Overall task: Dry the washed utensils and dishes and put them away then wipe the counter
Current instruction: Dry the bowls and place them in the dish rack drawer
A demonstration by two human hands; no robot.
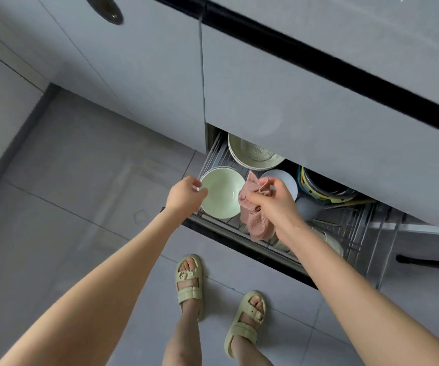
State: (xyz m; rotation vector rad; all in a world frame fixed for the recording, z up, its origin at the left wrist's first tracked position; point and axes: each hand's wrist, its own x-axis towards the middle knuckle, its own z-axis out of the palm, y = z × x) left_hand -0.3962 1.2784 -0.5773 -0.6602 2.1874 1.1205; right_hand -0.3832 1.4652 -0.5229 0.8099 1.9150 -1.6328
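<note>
Head view: putting away is judged to be in hand. At the front left corner of the drawer rack [361,228], the green bowl [221,198] is pinched at its rim by the left hand [186,196]. The pink cloth [256,224] is clutched by the right hand [275,203]. Next, a level release is called for.

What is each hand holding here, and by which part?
The left hand pinches the pale green round bowl by its left rim. The right hand grips the pink waffle-textured cloth near its upper end; the rest hangs down.
</note>
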